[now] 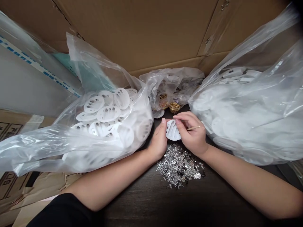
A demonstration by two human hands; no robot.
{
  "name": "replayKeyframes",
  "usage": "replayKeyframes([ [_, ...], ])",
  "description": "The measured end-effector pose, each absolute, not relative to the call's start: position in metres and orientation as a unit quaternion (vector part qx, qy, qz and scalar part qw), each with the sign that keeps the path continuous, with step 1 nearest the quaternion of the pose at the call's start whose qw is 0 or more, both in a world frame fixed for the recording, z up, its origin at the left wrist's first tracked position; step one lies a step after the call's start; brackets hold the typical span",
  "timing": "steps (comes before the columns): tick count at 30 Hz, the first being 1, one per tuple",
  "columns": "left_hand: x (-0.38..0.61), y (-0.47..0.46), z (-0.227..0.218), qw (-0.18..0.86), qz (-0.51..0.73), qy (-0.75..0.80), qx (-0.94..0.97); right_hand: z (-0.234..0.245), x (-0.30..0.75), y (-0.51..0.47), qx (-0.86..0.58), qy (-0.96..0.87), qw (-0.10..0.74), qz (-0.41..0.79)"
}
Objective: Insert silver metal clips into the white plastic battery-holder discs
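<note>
My left hand (159, 138) grips a white round plastic piece (172, 131) by its left side, thumb on the rim. Slots and small dark spots show on the face of this disc. Closed around a thin pale stick (194, 128), my right hand (193, 132) has its fingertips at the disc's upper right edge. The stick's other end is hidden by the fingers. Just below both hands, a pile of small shiny metal pieces (177, 165) is spread on the dark table (142, 195).
To the left, a clear plastic bag (82, 151) holds many white discs with metal parts. Another bag (248, 126) of white pieces stands at the right. Behind my hands are small gold-coloured springs or pins (175, 107) and a bag (161, 78). A cardboard wall (142, 34) rises at the back.
</note>
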State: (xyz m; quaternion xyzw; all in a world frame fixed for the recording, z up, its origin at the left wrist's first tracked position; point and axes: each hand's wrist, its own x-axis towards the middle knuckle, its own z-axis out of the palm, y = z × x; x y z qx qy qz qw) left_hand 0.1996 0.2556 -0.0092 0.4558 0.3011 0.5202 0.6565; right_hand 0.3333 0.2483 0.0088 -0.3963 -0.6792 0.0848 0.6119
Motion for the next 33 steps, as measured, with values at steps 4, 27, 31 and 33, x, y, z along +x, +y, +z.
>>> replayKeyframes([
  [4,0.2,0.254,-0.006,0.719,0.447,0.266,0.461,0.003,0.333,0.247,-0.409,-0.664,0.614,0.125],
  [27,0.2,0.253,-0.006,0.642,0.493,0.322,0.491,0.008,0.337,0.252,-0.355,-0.725,0.589,0.034],
  [31,0.2,0.253,-0.005,0.644,0.485,0.327,0.493,0.006,0.338,0.253,-0.358,-0.727,0.584,0.051],
  [33,0.2,0.253,-0.004,0.646,0.481,0.328,0.494,0.005,0.338,0.252,-0.36,-0.726,0.583,0.058],
])
